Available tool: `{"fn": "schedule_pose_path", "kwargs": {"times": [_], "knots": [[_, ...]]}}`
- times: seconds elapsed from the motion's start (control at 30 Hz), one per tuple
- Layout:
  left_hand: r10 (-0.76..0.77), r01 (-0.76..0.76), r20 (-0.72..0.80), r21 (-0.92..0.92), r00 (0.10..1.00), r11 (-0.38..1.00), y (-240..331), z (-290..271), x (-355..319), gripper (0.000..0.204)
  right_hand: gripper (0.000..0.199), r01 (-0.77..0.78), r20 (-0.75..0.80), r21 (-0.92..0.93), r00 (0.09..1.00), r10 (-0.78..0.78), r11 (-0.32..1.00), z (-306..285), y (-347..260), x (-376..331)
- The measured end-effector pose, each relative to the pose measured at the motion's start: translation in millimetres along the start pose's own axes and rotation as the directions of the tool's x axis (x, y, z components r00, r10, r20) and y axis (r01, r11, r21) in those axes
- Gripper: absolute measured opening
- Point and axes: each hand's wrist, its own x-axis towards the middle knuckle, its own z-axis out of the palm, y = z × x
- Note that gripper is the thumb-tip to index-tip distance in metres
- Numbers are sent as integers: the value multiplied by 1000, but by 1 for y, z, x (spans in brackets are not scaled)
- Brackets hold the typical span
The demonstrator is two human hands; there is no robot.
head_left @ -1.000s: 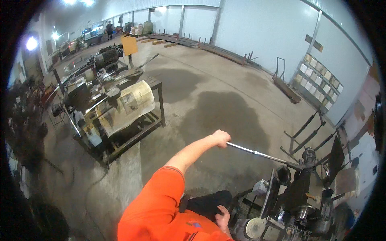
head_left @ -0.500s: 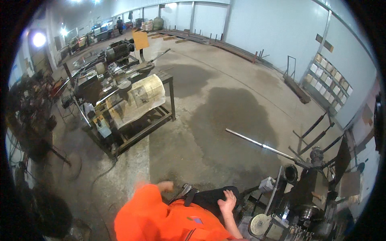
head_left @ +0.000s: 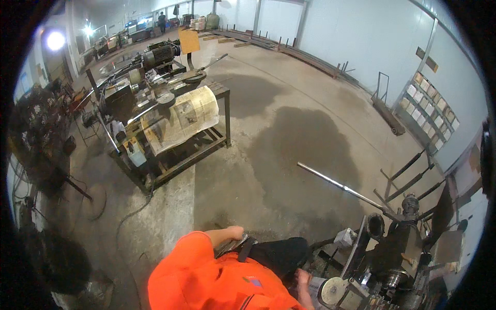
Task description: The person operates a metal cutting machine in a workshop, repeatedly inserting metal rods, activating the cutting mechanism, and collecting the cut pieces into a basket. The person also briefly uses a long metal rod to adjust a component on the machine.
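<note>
My left hand (head_left: 235, 232) is closed, with bare forearm showing below the orange sleeve (head_left: 188, 258). Right beside it is a grey metal piece (head_left: 243, 245) with a dark strap; what the fingers hold, if anything, is hidden. On the other side of my bent leg in black trousers (head_left: 276, 256), my right hand (head_left: 303, 279) hangs low, close to the pale round disc (head_left: 333, 290) of a machine. Its fingers are too small and shadowed to read.
A dark machine (head_left: 395, 248) with a long shiny bar (head_left: 341, 186) stands at the right. At the left, a steel-framed bench (head_left: 227, 116) carries machinery and a sheet of printed paper (head_left: 181, 121). A cable (head_left: 121, 230) lies on the floor. A distant person (head_left: 161, 21) stands at the back.
My right hand has dropped from above my knee, where its fingers were spread, to beside the machine. My left hand has shifted slightly right and up. The view has turned a little.
</note>
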Motion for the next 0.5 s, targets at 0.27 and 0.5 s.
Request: {"fn": "schedule_pose_path", "kwargs": {"times": [0.27, 0.5], "knots": [[57, -63, -179, -28, 982, 998, -9, 38, 1, 29, 21, -654, -21, 240, 735, 678, 717, 44, -19, -32], [5, -11, -38, -180, 999, 984, -33, 75, 9, 29, 15, 428, 487, -658, 869, -83, 620, 12, 42, -33]]}}
